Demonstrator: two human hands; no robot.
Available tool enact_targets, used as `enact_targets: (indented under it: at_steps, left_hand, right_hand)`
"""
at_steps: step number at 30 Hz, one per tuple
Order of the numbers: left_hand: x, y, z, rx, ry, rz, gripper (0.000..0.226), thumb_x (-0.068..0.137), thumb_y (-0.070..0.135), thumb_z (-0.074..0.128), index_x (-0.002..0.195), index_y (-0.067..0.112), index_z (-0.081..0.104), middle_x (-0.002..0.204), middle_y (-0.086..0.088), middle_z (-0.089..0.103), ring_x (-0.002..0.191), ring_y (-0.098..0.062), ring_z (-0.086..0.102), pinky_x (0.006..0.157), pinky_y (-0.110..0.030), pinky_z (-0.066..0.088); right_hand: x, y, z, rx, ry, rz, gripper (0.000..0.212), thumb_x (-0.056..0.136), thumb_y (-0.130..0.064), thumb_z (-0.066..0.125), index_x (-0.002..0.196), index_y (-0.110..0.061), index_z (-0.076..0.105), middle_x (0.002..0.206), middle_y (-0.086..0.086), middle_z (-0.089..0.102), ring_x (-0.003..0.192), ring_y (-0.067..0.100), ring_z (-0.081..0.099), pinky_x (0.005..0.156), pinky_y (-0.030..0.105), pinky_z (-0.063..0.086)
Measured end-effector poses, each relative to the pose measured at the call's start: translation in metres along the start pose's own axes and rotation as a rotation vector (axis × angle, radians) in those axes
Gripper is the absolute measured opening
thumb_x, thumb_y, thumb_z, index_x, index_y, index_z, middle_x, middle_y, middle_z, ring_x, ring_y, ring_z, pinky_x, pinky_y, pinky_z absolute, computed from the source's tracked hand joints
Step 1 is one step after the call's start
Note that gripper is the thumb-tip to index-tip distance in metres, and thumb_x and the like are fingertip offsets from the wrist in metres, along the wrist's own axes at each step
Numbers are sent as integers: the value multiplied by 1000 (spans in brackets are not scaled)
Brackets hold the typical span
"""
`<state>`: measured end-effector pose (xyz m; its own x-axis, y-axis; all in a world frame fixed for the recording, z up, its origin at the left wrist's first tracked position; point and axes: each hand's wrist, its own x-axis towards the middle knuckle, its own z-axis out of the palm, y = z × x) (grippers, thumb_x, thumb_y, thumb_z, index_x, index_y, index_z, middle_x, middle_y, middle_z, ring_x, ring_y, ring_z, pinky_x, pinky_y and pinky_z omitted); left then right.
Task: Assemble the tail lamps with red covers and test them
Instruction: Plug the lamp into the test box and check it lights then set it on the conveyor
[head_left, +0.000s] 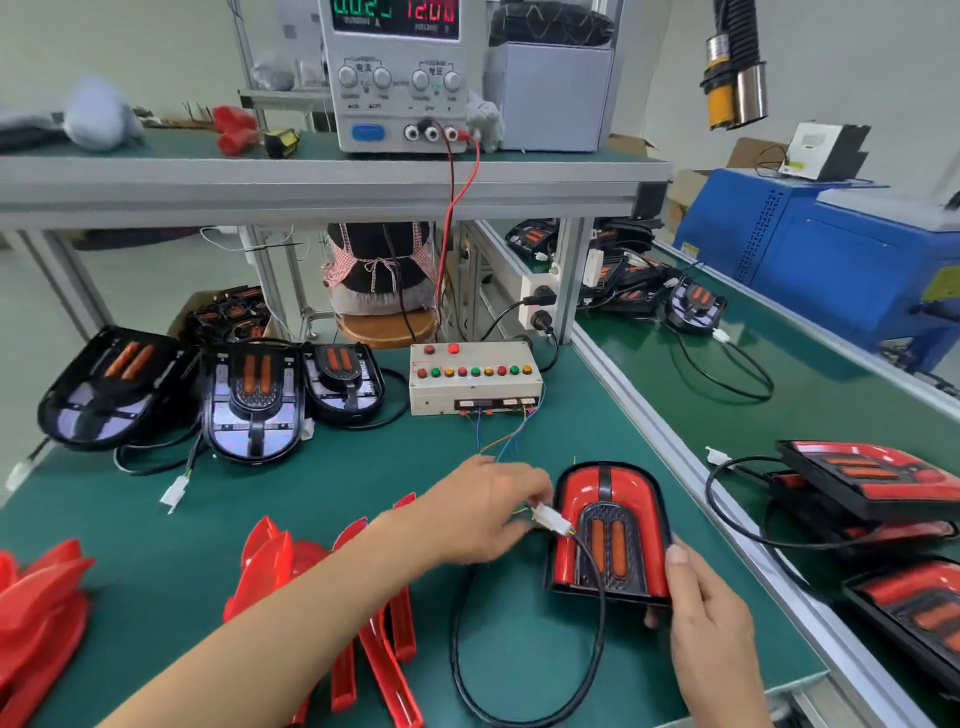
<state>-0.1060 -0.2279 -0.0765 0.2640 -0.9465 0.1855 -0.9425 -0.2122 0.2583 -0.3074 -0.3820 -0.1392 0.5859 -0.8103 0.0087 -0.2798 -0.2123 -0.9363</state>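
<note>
Head view. Landmark taken as the test box (475, 378), the cream unit with a row of coloured buttons standing on the green table (363, 467).

The covered tail lamp (610, 535), red cover already fitted, lies flat on the table in front of the test box and slightly to its right. The right hand (711, 618) grips its near right corner, thumb on the rim and fingers curled underneath, steadying it.

The left hand (485, 512), also in front of the test box, pinches the white connector (551, 518) between fingertips, over the lamp's left edge. Thin coloured leads (506, 441) run from the test box toward this hand; the lamp's black cable (519, 675) loops on the table nearer the person. Whether the plug halves are fully mated cannot be told.

Uncovered lamps (252, 400) stand left of the test box; loose red covers (311, 571) lie in front of it to the left. The power supply (395, 73) on the shelf above reads 12.00.

Judgement: assembly of this unit is done; the step in hand is the test hook-up. The next move calls for a firmly seated connector, then pressing the box buttons while watching the lamp light.
</note>
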Motion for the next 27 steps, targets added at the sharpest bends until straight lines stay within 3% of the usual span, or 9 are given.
enact_targets:
  at_steps: [4, 7, 9, 11, 14, 17, 20, 23, 27]
  left_hand:
    - [-4, 2, -2, -93, 112, 55, 17, 94, 20, 69, 107, 10, 65, 97, -1, 71, 91, -23, 66, 87, -42, 47]
    - [-7, 6, -11, -120, 138, 90, 17, 94, 20, 71, 106, 9, 66, 98, -3, 70, 90, -23, 64, 83, -39, 49]
    - [-8, 8, -15, -118, 148, 109, 17, 94, 20, 71, 107, 9, 67, 98, -4, 70, 91, -23, 63, 83, -38, 49]
    - [-11, 9, -18, -93, 150, 117, 18, 95, 20, 70, 109, 8, 67, 100, -5, 70, 93, -25, 64, 85, -39, 48]
    - [-14, 11, -19, -39, 162, 124, 19, 97, 20, 68, 110, 7, 67, 100, -7, 70, 94, -29, 64, 85, -44, 48]
    - [-14, 14, -20, -21, 168, 133, 19, 97, 20, 67, 111, 6, 67, 100, -8, 71, 95, -31, 64, 85, -45, 47]
    - [-16, 14, -21, -2, 158, 128, 20, 98, 20, 64, 112, 6, 67, 100, -9, 70, 97, -32, 63, 86, -45, 46]
    - [-20, 14, -20, 27, 138, 142, 20, 97, 16, 63, 112, 4, 67, 100, -11, 69, 97, -34, 62, 86, -46, 46]
    - [-24, 10, -20, 87, 127, 176, 15, 96, 15, 63, 105, 3, 65, 96, -12, 66, 94, -33, 59, 85, -44, 45]
  right_hand:
    - [-3, -6, -2, -1, -2, -21, 38, 103, -52, 41, 122, -39, 71, 83, -14, 76, 62, 6, 66, 67, 34, 51]
    - [-5, -13, -4, -26, -12, 2, 45, 98, -58, 41, 119, -35, 73, 81, -11, 75, 60, 5, 64, 66, 30, 48]
    - [-4, -19, -7, -23, -51, 39, 59, 90, -66, 41, 124, -30, 72, 100, -7, 74, 80, 8, 68, 75, 31, 52]
    - [-3, -27, -13, -86, -86, 21, 73, 82, -72, 41, 134, -27, 66, 123, -2, 65, 109, 17, 61, 97, 41, 50]
    - [-8, -42, -18, -350, 10, -173, 75, 80, -74, 47, 134, -25, 63, 120, -3, 50, 116, 18, 48, 102, 42, 42]
    - [-14, -66, -4, -655, 34, -600, 43, 87, -61, 66, 110, -25, 72, 100, -3, 60, 99, 25, 55, 84, 41, 49]
    - [-12, -89, 20, -995, -110, -836, 39, 71, -57, 83, 81, -20, 72, 80, -1, 64, 80, 28, 61, 67, 42, 52]
    - [1, -104, 34, -1181, -221, -898, 34, 78, -54, 78, 85, -22, 73, 83, -1, 67, 86, 27, 63, 73, 42, 52]
    - [11, -112, 40, -1252, -331, -984, 26, 94, -46, 57, 85, -25, 71, 85, -1, 68, 90, 25, 61, 77, 40, 46]
